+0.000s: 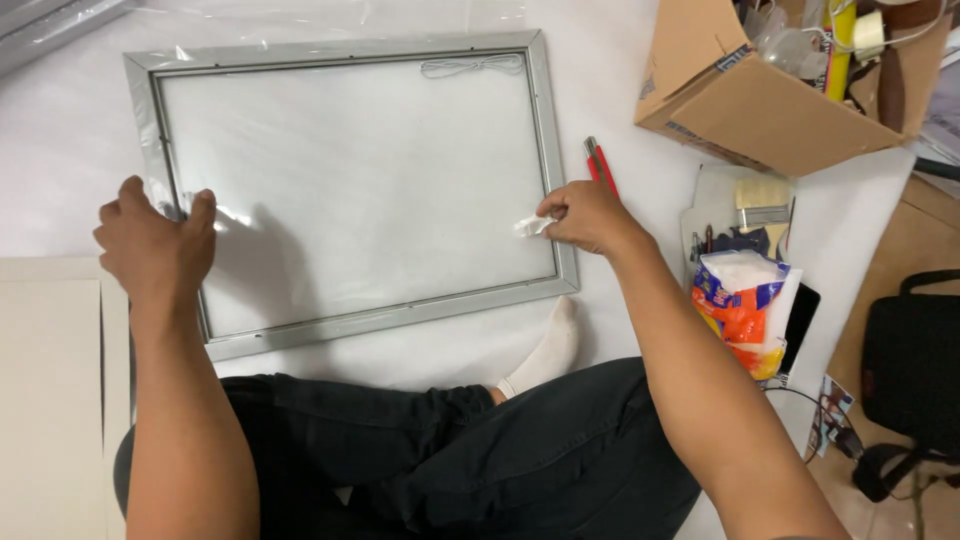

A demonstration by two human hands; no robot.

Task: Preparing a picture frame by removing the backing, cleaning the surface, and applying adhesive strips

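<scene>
A white sheet (pixel 640 190) covers the floor, and on it, in front of the seated person's crossed legs, lies a grey metal picture frame (pixel 541 120) with its clear pane (pixel 350 180) facing up. A thin film still wrinkles along the frame's far edge and left rail, so the covering looks only partly removed; the pane's middle appears bare. The left hand (pixel 155 245) grips the left rail, fingers curled over the film there. The right hand (pixel 585 215) rests at the right rail, pinching a small white scrap (pixel 530 227) between thumb and fingers. Just beyond it lies a red-handled tool (pixel 598 165). A cardboard box (pixel 760 105) sits at the sheet's far right corner, a colourful bag (pixel 745 305) nearer.
</scene>
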